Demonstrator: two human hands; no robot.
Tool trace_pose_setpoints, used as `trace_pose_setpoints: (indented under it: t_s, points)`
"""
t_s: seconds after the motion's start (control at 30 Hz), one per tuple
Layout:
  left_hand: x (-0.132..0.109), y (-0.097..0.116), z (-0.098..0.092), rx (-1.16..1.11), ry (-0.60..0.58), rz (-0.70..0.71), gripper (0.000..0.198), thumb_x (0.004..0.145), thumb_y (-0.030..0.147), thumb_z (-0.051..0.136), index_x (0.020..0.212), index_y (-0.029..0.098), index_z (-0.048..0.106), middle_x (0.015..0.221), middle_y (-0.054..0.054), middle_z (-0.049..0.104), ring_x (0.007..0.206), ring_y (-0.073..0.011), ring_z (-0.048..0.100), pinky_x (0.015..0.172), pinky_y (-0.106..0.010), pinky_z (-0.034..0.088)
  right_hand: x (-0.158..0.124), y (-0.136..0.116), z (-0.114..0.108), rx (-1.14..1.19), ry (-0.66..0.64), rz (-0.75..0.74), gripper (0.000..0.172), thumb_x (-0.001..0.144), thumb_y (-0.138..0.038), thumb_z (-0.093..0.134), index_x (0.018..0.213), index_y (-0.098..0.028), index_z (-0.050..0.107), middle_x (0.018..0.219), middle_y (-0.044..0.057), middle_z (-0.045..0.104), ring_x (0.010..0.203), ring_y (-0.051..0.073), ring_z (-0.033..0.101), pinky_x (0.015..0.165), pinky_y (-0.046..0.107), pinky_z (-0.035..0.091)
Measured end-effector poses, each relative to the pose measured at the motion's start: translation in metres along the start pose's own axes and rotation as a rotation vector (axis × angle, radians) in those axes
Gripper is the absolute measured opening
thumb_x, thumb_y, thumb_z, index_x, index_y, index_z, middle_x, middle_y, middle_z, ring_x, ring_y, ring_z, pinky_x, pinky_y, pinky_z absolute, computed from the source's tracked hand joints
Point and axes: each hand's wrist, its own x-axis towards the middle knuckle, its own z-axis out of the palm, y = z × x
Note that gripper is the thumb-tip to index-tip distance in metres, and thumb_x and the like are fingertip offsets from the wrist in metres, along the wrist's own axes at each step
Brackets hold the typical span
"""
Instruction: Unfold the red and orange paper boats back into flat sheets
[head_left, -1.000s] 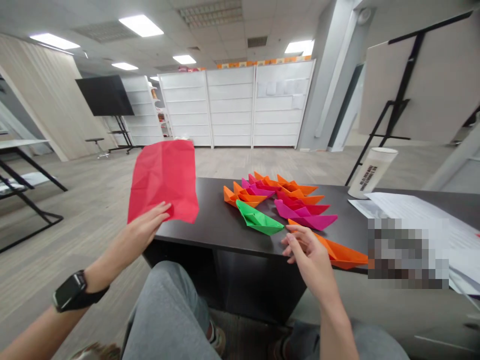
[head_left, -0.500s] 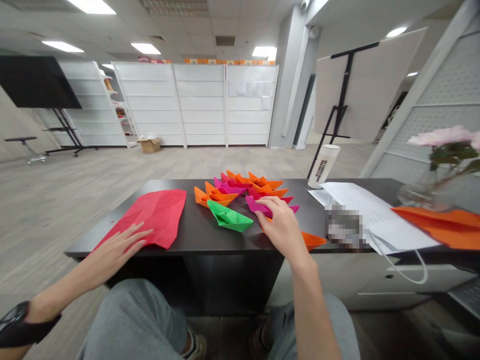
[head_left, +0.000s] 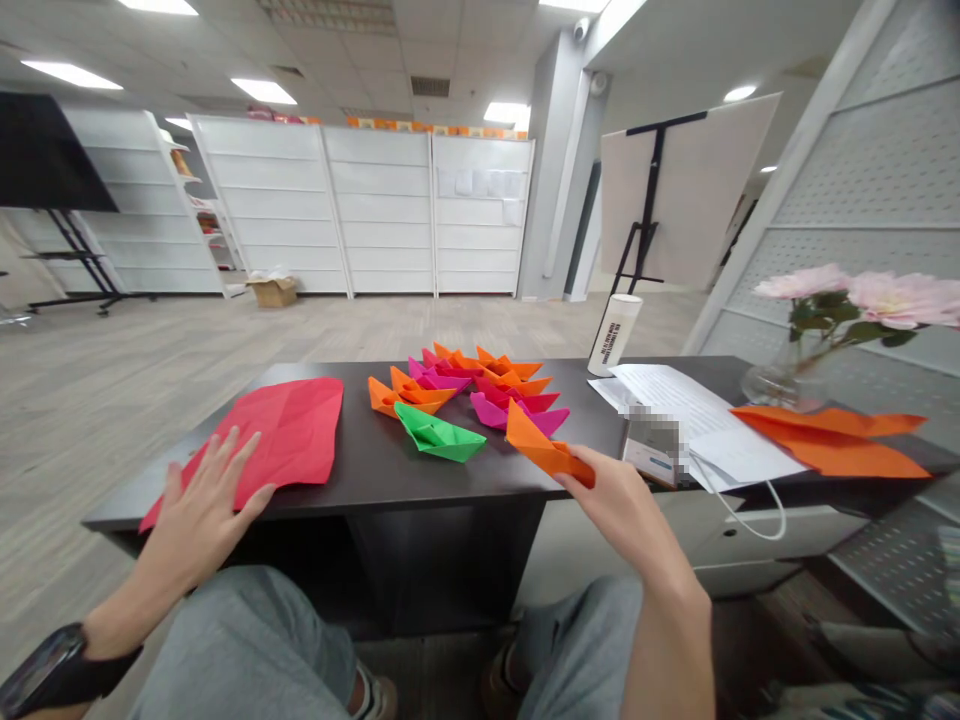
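Observation:
My left hand (head_left: 201,512) lies flat with its fingers apart on the near edge of a creased red paper sheet (head_left: 292,430). My right hand (head_left: 619,510) pinches an orange paper boat (head_left: 541,446), holding it up above the table's front edge. A green paper boat (head_left: 439,438) sits on the dark table (head_left: 480,490) to the left of that hand. Behind it, several magenta and orange paper boats (head_left: 465,385) stand close together in a curved group.
Printed papers (head_left: 697,420) lie to the right, under a large folded orange paper (head_left: 832,440). Behind them stand a white cylindrical bottle (head_left: 615,335) and a glass vase of pink flowers (head_left: 847,300). A blurred patch (head_left: 652,448) covers part of the papers.
My right hand has lifted the orange boat off the table. My left hand stays on the red sheet. The view has turned slightly right.

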Motion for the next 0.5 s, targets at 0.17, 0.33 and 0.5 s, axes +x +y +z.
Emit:
trace_pose_setpoints:
  t_s: [0.17,0.33,0.5]
  points:
    - [-0.031,0.095,-0.055,-0.418,0.028,0.030,0.079,0.080,0.053,0.065,0.149,0.040,0.030,0.156,-0.004,0.041,0.146,-0.0355,0.035,0.125,-0.059,0.018,-0.032,-0.056,-0.010,0.637,-0.126,-0.159,0.052,0.091,-0.043,0.062,0.140,-0.030,0.050,0.126,0.008,0.064,0.109,0.026,0.062,0.090,0.034,0.049]
    - [-0.080,0.192,-0.091,-1.394,-0.171,-0.128,0.093,0.066,0.053,0.083,0.144,0.025,0.042,0.148,-0.014,0.050,0.135,-0.0341,0.051,0.113,-0.044,0.046,-0.063,-0.123,0.013,1.091,-0.683,-0.241,0.071,0.095,-0.043,0.060,0.153,-0.031,0.020,0.117,0.006,0.064,0.103,0.018,0.061,0.093,0.032,0.046]
    - [-0.148,0.232,-0.120,-1.672,0.124,-0.414,0.057,0.072,0.037,0.083,0.122,0.022,0.059,0.123,-0.007,0.069,0.111,-0.0225,0.067,0.094,-0.030,0.056,-0.130,-0.157,0.009,0.989,-0.686,-0.217,0.047,0.096,-0.045,0.059,0.136,-0.028,0.042,0.109,0.003,0.064,0.096,0.014,0.060,0.087,0.027,0.047]
